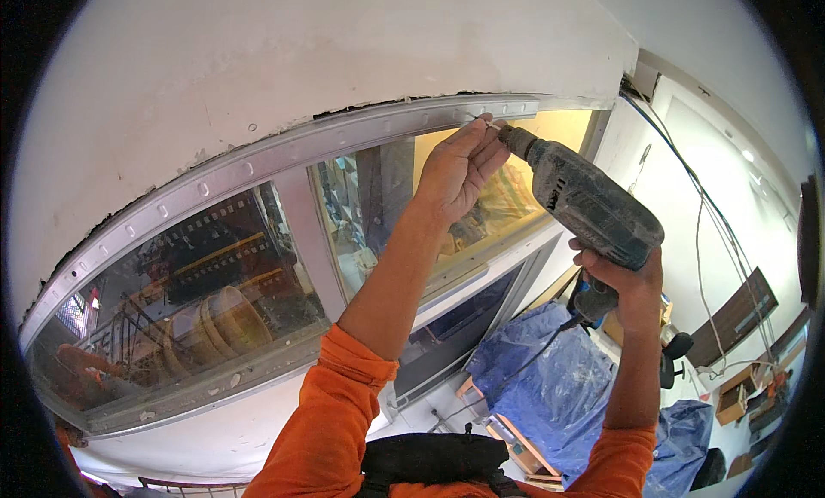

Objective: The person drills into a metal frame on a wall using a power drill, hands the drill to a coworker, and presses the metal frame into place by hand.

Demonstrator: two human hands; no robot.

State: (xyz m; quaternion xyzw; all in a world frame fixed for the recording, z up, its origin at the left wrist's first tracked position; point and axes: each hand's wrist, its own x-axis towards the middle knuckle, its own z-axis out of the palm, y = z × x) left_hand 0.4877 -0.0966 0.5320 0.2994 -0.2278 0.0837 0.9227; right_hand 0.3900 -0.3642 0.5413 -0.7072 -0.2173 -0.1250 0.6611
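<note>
My right hand (632, 281) is closed round the handle of a dark, dusty power drill (593, 201), raised and pointing up to the left. From its chuck (517, 141) a thin drill bit (492, 126) reaches the upper rail of a grey metal window frame (387, 120). My left hand (455, 176) pinches around the bit just ahead of the chuck, close under the rail. Its fingertips partly cover the bit, so I cannot tell whether the tip touches the metal. A dark cord (550, 339) hangs from the drill's handle.
Rough white wall (344, 42) lies above the frame, with a ragged gap along the joint. Glass panes (232, 283) fill the window below. Blue plastic sheeting (550, 386) covers things at lower right. Loose cables (687, 171) run down the right wall.
</note>
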